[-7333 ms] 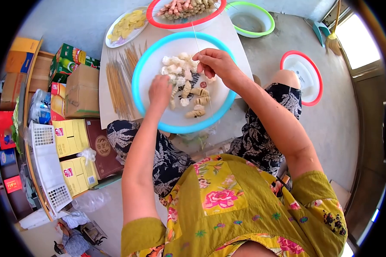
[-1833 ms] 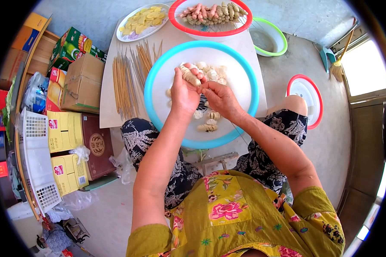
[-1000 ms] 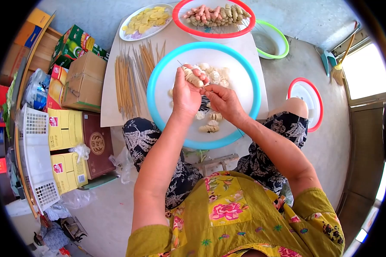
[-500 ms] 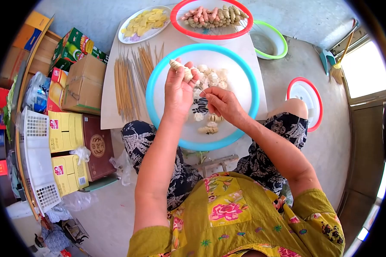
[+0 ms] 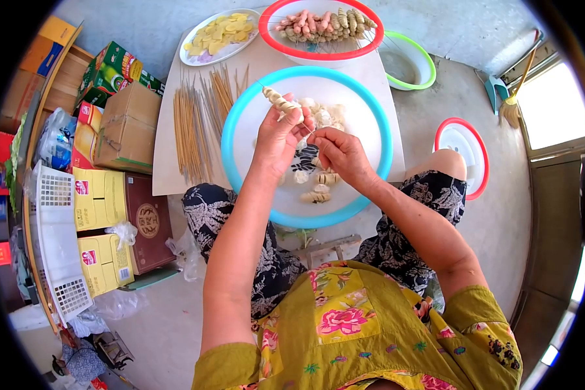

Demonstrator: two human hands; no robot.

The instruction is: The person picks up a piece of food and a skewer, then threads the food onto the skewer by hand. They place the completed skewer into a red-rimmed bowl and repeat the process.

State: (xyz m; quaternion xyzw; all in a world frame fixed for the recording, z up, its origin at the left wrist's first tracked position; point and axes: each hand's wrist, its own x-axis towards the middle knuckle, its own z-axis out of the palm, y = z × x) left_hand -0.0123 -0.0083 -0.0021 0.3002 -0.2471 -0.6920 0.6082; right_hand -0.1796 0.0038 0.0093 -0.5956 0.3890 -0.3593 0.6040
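A pale, spiral-ridged food piece (image 5: 279,99) is threaded on a thin skewer, its tip poking out at the upper left. My left hand (image 5: 276,138) is closed around the lower part of the piece, above a large basin with a blue rim (image 5: 385,130). Close beside it, my right hand (image 5: 342,156) pinches the skewer's lower end with thumb and forefinger. Inside the basin, beyond my hands, lie several whitish chunks (image 5: 328,114). More ridged pieces (image 5: 317,195) rest nearer to me, by a dark pattern on the basin floor.
Bundled wooden skewers (image 5: 190,133) lie on the table (image 5: 166,175), left of the basin. Behind are a plate of yellow slices (image 5: 221,36) and a red-rimmed basin (image 5: 264,39) of skewered pink and greenish pieces. Cardboard boxes (image 5: 129,127) stand at left, a red-rimmed bucket (image 5: 484,175) at right.
The ridged piece has shifted slightly right and turned with my left hand, showing more of its side. My right hand has moved a little right along the skewer, still pinching.
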